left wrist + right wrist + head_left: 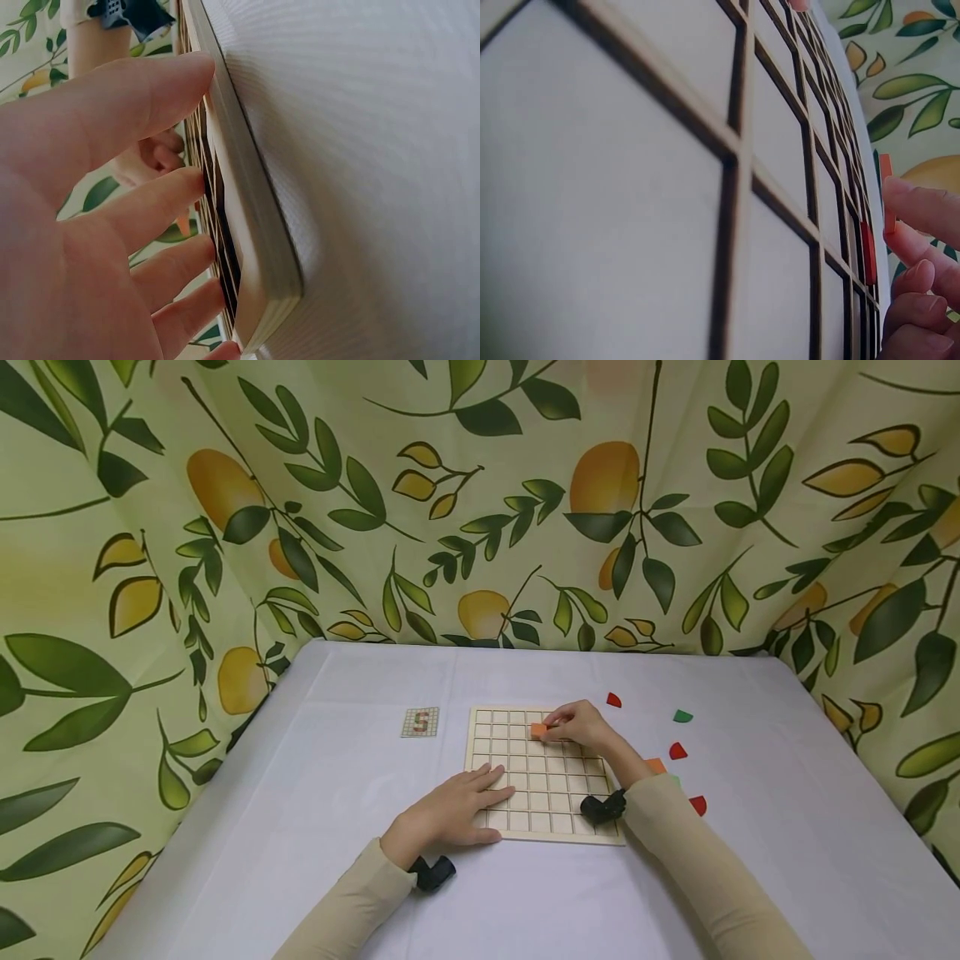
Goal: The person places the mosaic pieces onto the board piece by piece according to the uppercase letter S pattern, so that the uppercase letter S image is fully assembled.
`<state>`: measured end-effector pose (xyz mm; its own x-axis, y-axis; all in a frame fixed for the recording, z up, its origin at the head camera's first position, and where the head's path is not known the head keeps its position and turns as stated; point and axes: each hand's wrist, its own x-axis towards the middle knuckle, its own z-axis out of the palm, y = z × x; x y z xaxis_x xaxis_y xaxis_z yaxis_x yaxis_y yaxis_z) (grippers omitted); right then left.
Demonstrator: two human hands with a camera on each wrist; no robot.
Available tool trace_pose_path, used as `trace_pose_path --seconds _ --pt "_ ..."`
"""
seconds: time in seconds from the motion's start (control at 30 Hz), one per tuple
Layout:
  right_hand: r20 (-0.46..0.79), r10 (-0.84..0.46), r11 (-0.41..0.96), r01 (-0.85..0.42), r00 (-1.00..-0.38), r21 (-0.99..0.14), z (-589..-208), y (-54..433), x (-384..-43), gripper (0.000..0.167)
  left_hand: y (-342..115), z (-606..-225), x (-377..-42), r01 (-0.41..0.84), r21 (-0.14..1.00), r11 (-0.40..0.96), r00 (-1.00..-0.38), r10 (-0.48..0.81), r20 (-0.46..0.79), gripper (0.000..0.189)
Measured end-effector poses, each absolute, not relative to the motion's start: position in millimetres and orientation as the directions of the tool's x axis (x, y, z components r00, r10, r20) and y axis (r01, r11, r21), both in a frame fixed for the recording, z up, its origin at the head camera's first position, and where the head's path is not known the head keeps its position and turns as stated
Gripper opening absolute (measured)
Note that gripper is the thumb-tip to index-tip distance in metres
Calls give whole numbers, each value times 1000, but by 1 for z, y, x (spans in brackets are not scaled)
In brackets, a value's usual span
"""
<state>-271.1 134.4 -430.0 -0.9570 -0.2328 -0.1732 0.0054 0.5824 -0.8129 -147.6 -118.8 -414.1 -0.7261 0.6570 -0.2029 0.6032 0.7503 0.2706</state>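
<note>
Reaching in from the near edge of the bench [247, 860], two beige sleeves, the left sleeve [348, 906] and the right sleeve [708, 868], are leading to the two bare hands. A black device [435, 873] is sitting at the left wrist. Just beyond it, the left hand [456, 808] is resting on the near left corner of the wooden grid board [555, 838], its fingers lying straight and spread over the squares and its thumb lying along the near rim. Another black device [602, 808], at the right wrist, is hanging over the board's near right part.

To the right of the board, a near red piece [698, 806] is lying beside the right sleeve, which is partly hiding a light green piece [676, 781] and an orange piece [656, 766]. A rounded red piece [678, 751] is lying slightly farther.

Over the far rows of the board, the right hand [583, 724] is pinching an orange square [538, 732] between thumb and finger (whether the square is touching the grid, I cannot tell). In the right wrist view, a red block [868, 253] is showing at the grid near those fingers.

To the left of the board's far half, a small patterned card [420, 722] is lying flat. On the far right, a dark green piece [682, 716] and a small red wedge [614, 700] are lying apart. Behind everything, a leafy curtain [480, 510] is hanging.
</note>
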Motion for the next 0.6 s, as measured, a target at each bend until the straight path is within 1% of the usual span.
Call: trace_pose_path --seconds 0.13,0.33,0.6 --pt "-173 -229 578 9 -958 -816 -430 133 -271 26 -118 -417 -149 584 278 763 -735 642 -219 65" --pt "-184 -206 599 24 -961 -800 -432 130 -274 26 -117 -419 -151 572 253 780 -746 623 -234 66" --pt "-200 -198 589 46 -960 -807 -432 126 -275 26 -117 -420 -151 574 253 779 -745 625 -233 66"
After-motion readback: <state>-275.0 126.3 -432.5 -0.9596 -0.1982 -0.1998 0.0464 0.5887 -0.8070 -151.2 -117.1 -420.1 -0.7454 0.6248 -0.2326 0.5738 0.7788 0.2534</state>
